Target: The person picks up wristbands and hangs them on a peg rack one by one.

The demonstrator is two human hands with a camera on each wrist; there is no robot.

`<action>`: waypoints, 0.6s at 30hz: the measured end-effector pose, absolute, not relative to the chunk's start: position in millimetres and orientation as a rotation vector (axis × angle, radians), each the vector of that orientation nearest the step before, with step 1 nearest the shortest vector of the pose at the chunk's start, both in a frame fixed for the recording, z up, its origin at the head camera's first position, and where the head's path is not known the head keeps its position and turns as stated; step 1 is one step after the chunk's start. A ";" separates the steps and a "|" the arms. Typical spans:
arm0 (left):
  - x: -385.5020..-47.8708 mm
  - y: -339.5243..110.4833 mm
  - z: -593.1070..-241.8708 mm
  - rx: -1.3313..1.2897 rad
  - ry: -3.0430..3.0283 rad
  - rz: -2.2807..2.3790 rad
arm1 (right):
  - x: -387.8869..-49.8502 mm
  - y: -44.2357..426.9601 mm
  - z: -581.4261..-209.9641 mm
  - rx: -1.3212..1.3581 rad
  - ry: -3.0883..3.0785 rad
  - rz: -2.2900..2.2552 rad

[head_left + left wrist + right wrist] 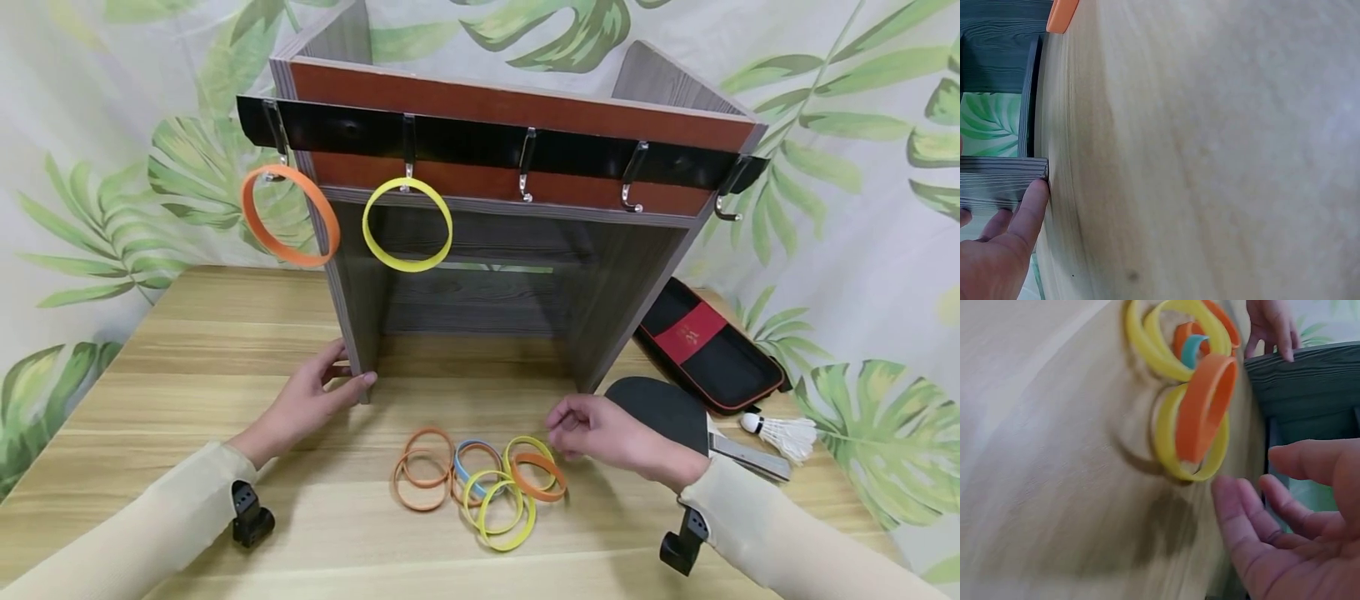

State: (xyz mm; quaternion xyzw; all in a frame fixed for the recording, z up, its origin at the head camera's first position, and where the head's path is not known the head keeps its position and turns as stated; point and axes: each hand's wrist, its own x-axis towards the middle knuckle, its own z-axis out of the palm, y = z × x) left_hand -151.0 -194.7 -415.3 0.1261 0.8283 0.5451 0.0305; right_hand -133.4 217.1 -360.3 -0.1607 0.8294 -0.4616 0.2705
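- Head view, read as a clock face: over at 8 o'clock I see the left hand (315,396) gripping the foot of the upright grey wood-grain side panel (358,300), thumb at its front edge and fingers along its outer face.
- Between 4 and 5 o'clock, above the pale wooden table (225,333), is the right hand (600,433). Its fingers are loosely bent, thumb and fingertips parted, with nothing caught between them.
- Down at 6 o'clock lies a loose, overlapping heap of slim round rings in orange, yellow and blue, near those fingertips.
- Right wrist view: at 12 o'clock, a smooth, flat-banded orange ring (1194,419) leans tilted on a flat-banded yellow ring (1164,425), just beside the fingertips. Farther along, a small blue ring (1188,353) shows among the others.
- Back in the head view, toward 10 o'clock, a round orange hoop (300,259) and a round yellow hoop (407,266) hang from neighbouring silver hooks on the long black rail (465,142).
- Around 4 o'clock sit a black-faced paddle (660,408) and a white feathered shuttlecock (787,437); nearer 3, a black-and-red case (727,358).
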 end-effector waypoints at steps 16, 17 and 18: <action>-151.1 -194.0 -415.4 0.363 2.551 1.681 | -118.5 230.1 -379.4 -0.173 1.963 -1.278; -151.3 -193.8 -415.8 0.364 2.551 1.683 | -118.3 230.6 -379.9 -0.164 1.952 -1.282; -151.5 -193.5 -416.1 0.363 2.549 1.685 | -118.2 231.3 -380.3 -0.151 1.945 -1.286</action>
